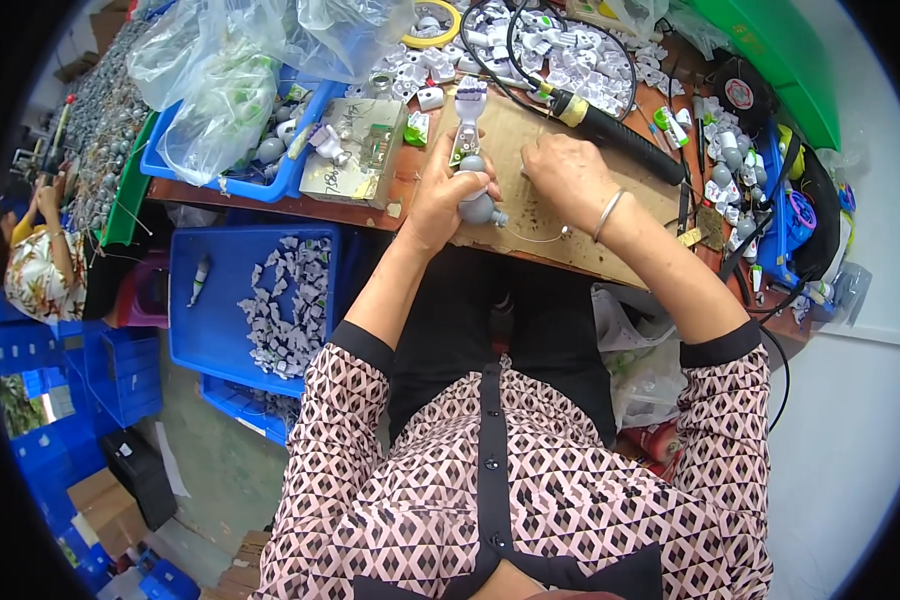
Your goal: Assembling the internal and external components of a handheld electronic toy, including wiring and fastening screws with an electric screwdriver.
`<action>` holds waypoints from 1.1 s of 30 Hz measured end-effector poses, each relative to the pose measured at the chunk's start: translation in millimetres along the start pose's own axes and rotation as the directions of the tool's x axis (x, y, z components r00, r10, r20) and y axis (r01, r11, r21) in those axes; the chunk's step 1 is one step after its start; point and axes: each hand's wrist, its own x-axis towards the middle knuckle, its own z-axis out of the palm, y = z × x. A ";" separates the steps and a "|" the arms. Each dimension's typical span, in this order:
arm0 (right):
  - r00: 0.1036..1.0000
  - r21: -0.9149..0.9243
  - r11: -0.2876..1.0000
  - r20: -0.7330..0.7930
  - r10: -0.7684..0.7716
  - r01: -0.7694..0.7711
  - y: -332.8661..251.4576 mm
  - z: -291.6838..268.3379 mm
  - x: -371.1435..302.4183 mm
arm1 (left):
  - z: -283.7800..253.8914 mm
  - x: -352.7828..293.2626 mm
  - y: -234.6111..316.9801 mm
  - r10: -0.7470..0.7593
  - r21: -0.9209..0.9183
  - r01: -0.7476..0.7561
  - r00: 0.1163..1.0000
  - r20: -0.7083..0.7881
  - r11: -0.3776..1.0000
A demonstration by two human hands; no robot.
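Observation:
My left hand [440, 195] is closed round a small white and grey plastic assembly [478, 205], held upright. Its grey rounded part bulges out below my fingers, and a green circuit board [462, 148] shows higher up under a white top piece. From its lower end a thin pale wire runs right to a small white tip [566, 230]. To the right, my right hand [570, 175] rests over the brown work board [610, 225], fingers curled down and pressed together. What they hold, if anything, is hidden. A black-handled tool [620, 137] with a yellow collar lies just beyond it.
White plastic parts [570, 60] are heaped at the back, near a yellow tape roll [432, 22]. A pale block [350, 150] and a blue tray [225, 185] with bags stand left. Below sits another blue tray [205, 335] of white parts. Cables [782, 300] hang at right.

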 end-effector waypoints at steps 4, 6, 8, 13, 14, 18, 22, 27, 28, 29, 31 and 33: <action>0.991 0.624 0.774 0.013 0.131 -0.110 12.3 -8.3 6.0 | 1.2 0.2 -3.0 -0.013 0.077 0.014 1.000 -0.003 0.997; 0.966 0.971 0.093 0.205 0.161 -0.221 10.3 -11.8 6.0 | 3.4 -0.9 -3.0 -0.026 0.122 0.029 0.999 -0.024 0.992; 0.954 0.967 0.044 0.238 0.184 -0.250 2.5 -11.2 8.5 | 4.5 -3.1 -3.8 -0.009 0.227 0.002 1.000 0.027 0.974; 0.938 0.958 -0.020 0.286 0.198 -0.288 -2.9 -12.6 6.1 | 2.6 -2.5 -9.2 0.040 0.271 -0.044 0.999 0.018 0.962; 0.938 0.961 -0.024 0.276 0.210 -0.277 -3.1 -13.1 6.2 | 2.3 -1.8 -10.5 0.045 0.292 -0.050 0.999 0.023 0.955; 0.947 0.965 0.014 0.253 0.199 -0.260 -5.8 -12.2 8.3 | 5.2 -3.9 -6.9 0.031 0.276 -0.030 1.000 0.001 0.961; 0.946 0.963 0.057 0.246 0.209 -0.263 -8.8 -12.8 10.0 | 2.9 -3.9 -9.8 0.062 0.369 -0.050 0.998 -0.019 0.928; 0.954 0.971 0.090 0.194 0.228 -0.219 -12.3 -12.7 10.9 | 1.5 -4.4 -16.1 0.127 0.465 -0.087 0.990 -0.056 0.881; 0.955 0.970 0.094 0.197 0.222 -0.222 -13.5 -13.7 11.0 | 2.4 -5.0 -15.7 0.152 0.501 -0.104 0.987 -0.055 0.859; 0.952 0.972 0.086 0.194 0.235 -0.219 -15.0 -15.2 11.2 | 3.3 -5.6 -15.1 0.176 0.536 -0.120 0.983 -0.055 0.835; 0.950 0.972 0.082 0.195 0.244 -0.220 -16.7 -15.7 11.1 | 6.7 -6.2 -13.6 0.224 0.575 -0.155 0.973 -0.051 0.803; 0.955 0.963 0.206 0.114 0.273 -0.174 -18.9 -14.8 11.4 | 7.4 -6.7 -14.0 0.272 0.615 -0.185 0.961 -0.050 0.767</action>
